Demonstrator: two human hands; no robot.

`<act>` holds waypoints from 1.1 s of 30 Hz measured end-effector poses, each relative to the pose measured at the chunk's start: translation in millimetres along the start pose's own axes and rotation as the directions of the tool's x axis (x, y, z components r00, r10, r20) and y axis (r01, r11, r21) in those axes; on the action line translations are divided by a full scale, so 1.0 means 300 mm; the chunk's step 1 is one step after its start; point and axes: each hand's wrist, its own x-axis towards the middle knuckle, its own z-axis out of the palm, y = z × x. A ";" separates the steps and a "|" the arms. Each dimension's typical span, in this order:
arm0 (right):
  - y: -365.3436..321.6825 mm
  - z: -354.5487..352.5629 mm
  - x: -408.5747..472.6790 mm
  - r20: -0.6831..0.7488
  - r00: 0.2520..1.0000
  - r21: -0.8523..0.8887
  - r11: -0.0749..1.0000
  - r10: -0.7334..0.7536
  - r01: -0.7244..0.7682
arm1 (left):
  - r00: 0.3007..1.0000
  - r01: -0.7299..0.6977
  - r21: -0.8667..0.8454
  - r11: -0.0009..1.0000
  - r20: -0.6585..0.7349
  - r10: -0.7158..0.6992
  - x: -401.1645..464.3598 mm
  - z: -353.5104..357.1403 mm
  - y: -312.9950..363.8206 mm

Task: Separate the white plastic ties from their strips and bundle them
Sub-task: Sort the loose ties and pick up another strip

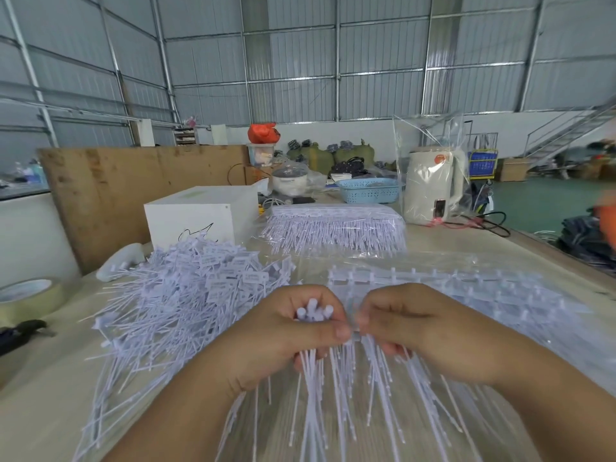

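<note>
At lower centre, the left hand (pixel 286 331) grips a bundle of white plastic ties (pixel 315 313); the right hand (pixel 410 325) pinches the neighbouring white tie strip (pixel 358 333).

Two hands (pixel 286 331) (pixel 416 328) — one tape roll (pixel 28 300) — one basket (pixel 368 190).

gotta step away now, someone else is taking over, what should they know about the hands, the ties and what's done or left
Left hand grips a bunch of separated ties, heads up, tails hanging toward you.
Right hand pinches the strip right beside that bunch, mid-separation.
Done: a big loose pile of separated ties lies on the table to the left.
Left: more strips lie under and beyond the right hand, and a bagged stack sits further back. No tied bundle is visible, so the bundling remains.
</note>
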 end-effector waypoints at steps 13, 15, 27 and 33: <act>-0.005 0.001 0.016 -0.288 0.953 0.173 0.974 -0.092 0.146 | 0.957 -0.076 -0.110 0.991 -0.289 0.041 0.015 0.018 0.005; -0.003 0.033 0.018 -0.107 0.987 0.204 0.969 -0.120 0.140 | 0.979 -0.085 -0.133 0.987 -0.197 0.058 0.012 0.017 0.000; -0.002 0.060 0.018 -0.008 0.993 0.148 0.981 -0.122 0.122 | 0.966 0.118 -0.149 0.982 0.244 -0.079 -0.026 -0.027 0.026; 0.009 0.052 0.020 -0.124 0.992 -0.051 0.998 -0.039 0.033 | 0.990 0.105 0.141 0.984 0.079 -0.117 -0.010 -0.021 0.018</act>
